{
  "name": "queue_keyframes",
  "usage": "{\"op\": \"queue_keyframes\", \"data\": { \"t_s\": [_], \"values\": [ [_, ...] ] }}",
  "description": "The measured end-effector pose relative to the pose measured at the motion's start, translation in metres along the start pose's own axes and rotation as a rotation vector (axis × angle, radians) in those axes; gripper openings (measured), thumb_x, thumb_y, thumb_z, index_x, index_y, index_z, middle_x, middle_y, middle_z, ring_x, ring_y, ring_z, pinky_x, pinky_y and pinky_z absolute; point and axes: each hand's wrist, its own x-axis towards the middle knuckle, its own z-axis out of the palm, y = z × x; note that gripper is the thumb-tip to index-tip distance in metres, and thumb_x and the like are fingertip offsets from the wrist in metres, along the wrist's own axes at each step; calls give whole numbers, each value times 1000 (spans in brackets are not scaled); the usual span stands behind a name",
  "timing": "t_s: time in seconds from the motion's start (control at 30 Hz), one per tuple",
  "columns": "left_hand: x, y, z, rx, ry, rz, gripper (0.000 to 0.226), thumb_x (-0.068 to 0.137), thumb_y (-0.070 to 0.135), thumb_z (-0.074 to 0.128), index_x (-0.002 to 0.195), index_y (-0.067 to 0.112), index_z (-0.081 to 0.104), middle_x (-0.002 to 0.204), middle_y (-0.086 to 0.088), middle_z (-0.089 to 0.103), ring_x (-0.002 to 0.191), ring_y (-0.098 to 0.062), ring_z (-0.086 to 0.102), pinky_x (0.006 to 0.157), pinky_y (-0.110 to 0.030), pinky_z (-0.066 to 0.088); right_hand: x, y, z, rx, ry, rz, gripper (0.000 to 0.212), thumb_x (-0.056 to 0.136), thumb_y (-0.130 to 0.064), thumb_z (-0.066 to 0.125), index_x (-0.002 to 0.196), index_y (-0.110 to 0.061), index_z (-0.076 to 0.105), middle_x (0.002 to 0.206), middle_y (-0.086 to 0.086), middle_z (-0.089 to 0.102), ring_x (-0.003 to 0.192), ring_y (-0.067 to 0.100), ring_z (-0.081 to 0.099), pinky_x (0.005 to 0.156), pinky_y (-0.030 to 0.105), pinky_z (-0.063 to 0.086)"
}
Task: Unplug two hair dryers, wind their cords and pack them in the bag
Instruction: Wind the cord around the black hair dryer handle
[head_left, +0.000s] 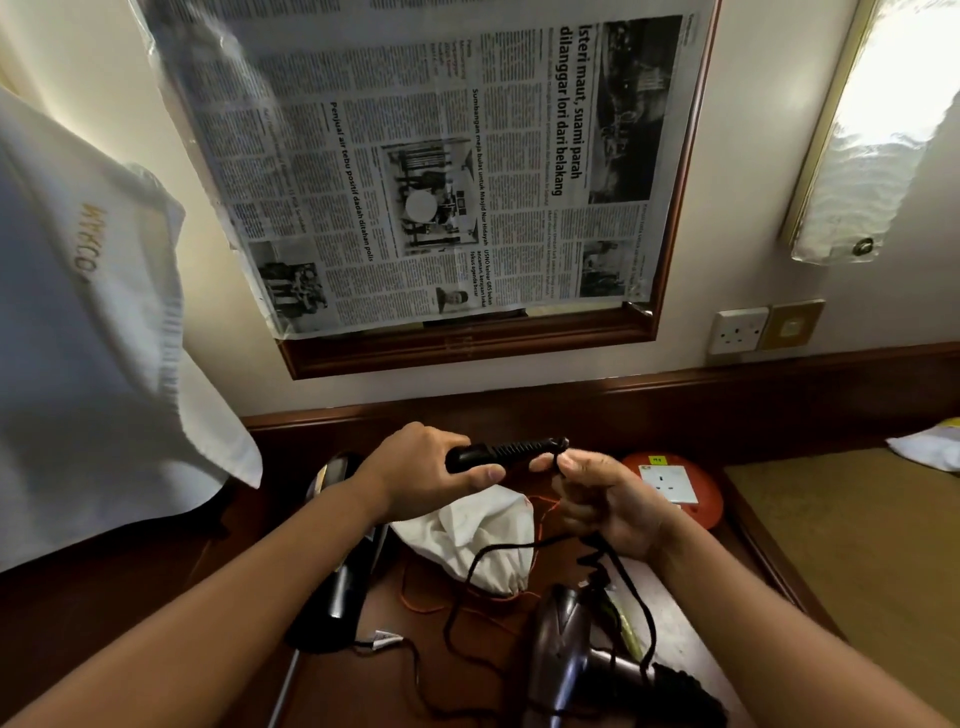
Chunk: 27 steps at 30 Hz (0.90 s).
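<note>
The step in hand looks like cord winding on 1 of the 2 hair dryers. The left hand (431, 470) is wrapped round the black handle of one hair dryer (498, 453), held up above the counter (670, 613); its body seems to hang below the forearm, though that is hard to tell. The right hand (597, 499) pinches the black cord (524, 545) right at the ribbed end of the handle, fingers curled on it — the rest of the cord loops down slack. The second hair dryer (566, 644) lies on the counter near the bottom edge, its own cord trailing. The white bag (488, 535) sits crumpled between the forearms, its mouth not clearly open. Next, I judge, the slack must be gathered in even loops. An orange extension reel (675, 488) and its thin orange lead (467, 603) lie close — the cords could tangle.
</note>
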Motion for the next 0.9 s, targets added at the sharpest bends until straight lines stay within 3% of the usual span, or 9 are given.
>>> {"op": "queue_keyframes", "data": {
  "t_s": [0.1, 0.17, 0.23, 0.3, 0.4, 0.5, 0.6, 0.77, 0.9],
  "values": [
    [-1, 6, -6, 157, -92, 13, 66, 67, 87, 31, 68, 26, 57, 54, 6, 51, 49, -9, 48, 51, -29, 39, 1, -24, -4, -175, 92, 1, 15, 82, -9, 60, 91, -6, 72, 52, 0, 35, 38, 6, 22, 42, 21, 16],
    [0, 10, -9, 297, -147, -9, 77, 69, 89, 32, 89, 23, 66, 67, 5, 62, 60, -10, 55, 59, -30, 46, -2, -40, -2, -366, 129, -31, 13, 83, -5, 61, 86, -5, 74, 49, 0, 45, 36, 7, 28, 41, 21, 17],
    [2, 12, -10, 443, -186, -18, 82, 73, 87, 33, 113, 22, 64, 88, 2, 68, 78, -13, 60, 69, -32, 50, -5, -53, 4, -608, 161, -79, 13, 87, 0, 60, 89, -4, 73, 50, -6, 58, 38, 2, 45, 40, 15, 30],
    [4, 13, -8, 540, -205, -35, 84, 76, 84, 29, 122, 21, 60, 102, 1, 68, 91, -16, 61, 71, -31, 48, -6, -59, 10, -837, 207, -141, 16, 88, -2, 62, 88, -12, 74, 65, -7, 70, 57, 2, 63, 56, 13, 46],
    [11, 15, -4, 588, -187, -108, 79, 76, 86, 25, 103, 23, 64, 91, 2, 64, 83, -17, 57, 65, -32, 41, -7, -50, 11, -1086, 300, -214, 17, 88, -10, 64, 91, -21, 76, 87, -7, 73, 81, 4, 68, 72, 16, 52],
    [17, 17, 1, 579, -137, -213, 71, 75, 87, 24, 85, 25, 57, 77, 7, 51, 72, -16, 49, 61, -32, 38, -10, -27, 15, -1192, 446, -399, 18, 91, -14, 61, 104, -18, 73, 87, -6, 71, 79, 3, 66, 68, 15, 48],
    [21, 15, 7, 524, -77, -263, 70, 73, 88, 24, 83, 26, 55, 75, 8, 51, 71, -15, 51, 60, -31, 39, -12, -3, 16, -1150, 509, -506, 21, 96, -14, 51, 108, -14, 68, 67, -11, 61, 56, 0, 54, 54, 12, 39],
    [19, 11, 13, 407, 4, -247, 70, 71, 90, 23, 73, 27, 52, 69, 9, 54, 66, -13, 55, 55, -30, 41, -14, 10, 15, -601, 394, -306, 22, 100, -10, 39, 101, -13, 60, 51, -11, 45, 46, 4, 37, 46, 22, 29],
    [15, 13, 8, 335, 65, -220, 63, 73, 86, 27, 71, 28, 50, 65, 9, 54, 63, -11, 54, 55, -29, 39, -17, 13, 11, -428, 311, -54, 31, 102, -23, 39, 90, -3, 59, 52, 6, 44, 44, 19, 39, 43, 25, 32]
  ]
}}
